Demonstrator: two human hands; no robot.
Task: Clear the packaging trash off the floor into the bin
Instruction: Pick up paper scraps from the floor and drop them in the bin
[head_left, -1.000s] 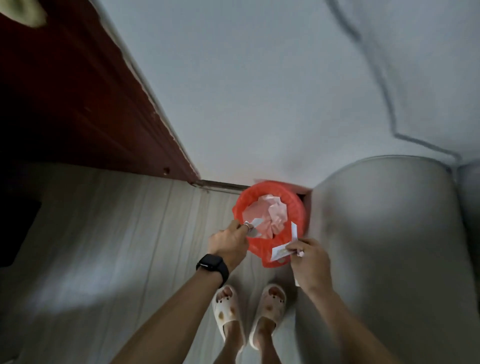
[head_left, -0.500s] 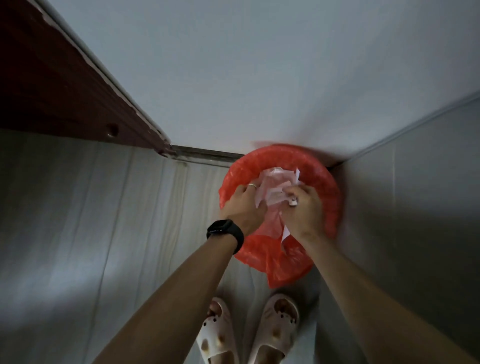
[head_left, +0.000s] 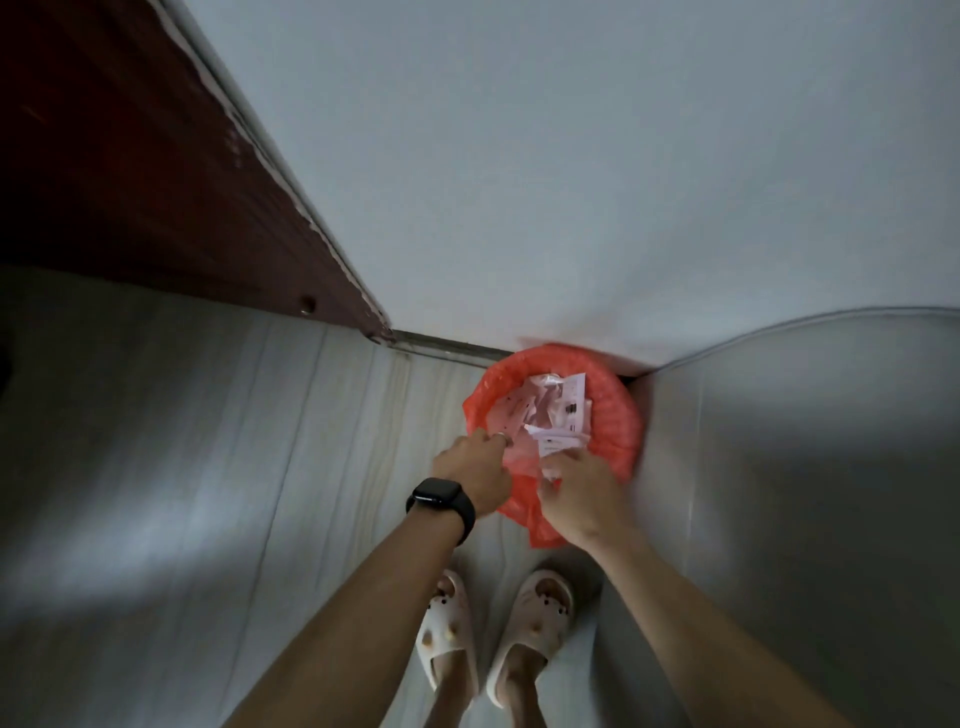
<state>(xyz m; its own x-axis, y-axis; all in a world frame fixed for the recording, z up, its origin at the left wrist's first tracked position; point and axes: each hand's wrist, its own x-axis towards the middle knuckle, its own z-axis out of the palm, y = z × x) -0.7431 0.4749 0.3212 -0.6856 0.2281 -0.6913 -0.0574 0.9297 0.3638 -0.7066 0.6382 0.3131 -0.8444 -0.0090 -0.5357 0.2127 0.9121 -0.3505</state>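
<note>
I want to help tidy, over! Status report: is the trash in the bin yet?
Left hand and right hand at bin rim, grip unclear. Packaging trash heaped inside. Nothing in the way, over.

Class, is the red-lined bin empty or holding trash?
Holding trash: crumpled pink and white packaging sits piled inside the red-lined bin.

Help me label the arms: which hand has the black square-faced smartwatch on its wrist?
The left hand: the black square-faced smartwatch is strapped round its wrist. The right hand has a bare wrist.
</note>
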